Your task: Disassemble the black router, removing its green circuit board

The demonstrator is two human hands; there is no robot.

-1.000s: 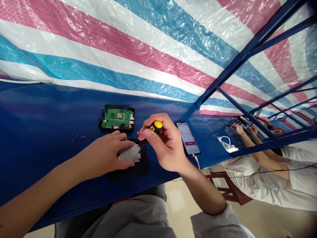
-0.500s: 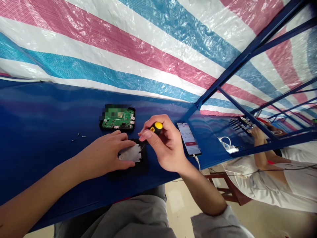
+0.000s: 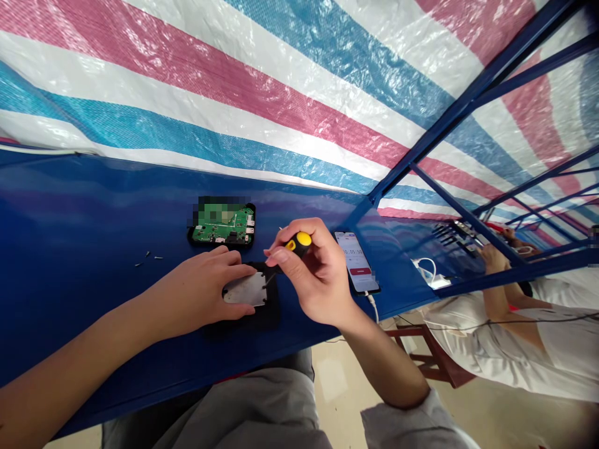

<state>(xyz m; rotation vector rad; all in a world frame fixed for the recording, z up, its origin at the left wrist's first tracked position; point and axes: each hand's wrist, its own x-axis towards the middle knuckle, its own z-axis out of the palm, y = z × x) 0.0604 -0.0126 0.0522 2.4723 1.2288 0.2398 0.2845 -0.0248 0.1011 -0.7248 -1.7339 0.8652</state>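
Note:
My right hand (image 3: 311,268) is closed round a screwdriver (image 3: 300,244) with a black and yellow handle. Its thin shaft slants down to the right edge of a silver metal plate (image 3: 246,291), which has small dark notches. The plate lies on a flat black case part (image 3: 272,305) on the table. My left hand (image 3: 213,280) steadies it from the left, thumb and index finger on either side of the plate. Just beyond, a green circuit board (image 3: 224,226) sits in a black shell; part of it is blurred out. Three small screws (image 3: 148,254) lie at the left.
A phone (image 3: 356,262) showing a timer rests right of my hand, with a white cable (image 3: 372,307) plugged in. Blue frame bars (image 3: 449,196) rise beyond it. Farther right sit a white charger (image 3: 435,280) and a co-worker's arm (image 3: 496,274). Striped sheeting (image 3: 262,100) hangs behind the table (image 3: 93,218).
My right hand and the screwdriver handle have shifted very slightly to the right, and the grip has turned a little. A thin pale tip now shows above the fingers. My left hand stays put.

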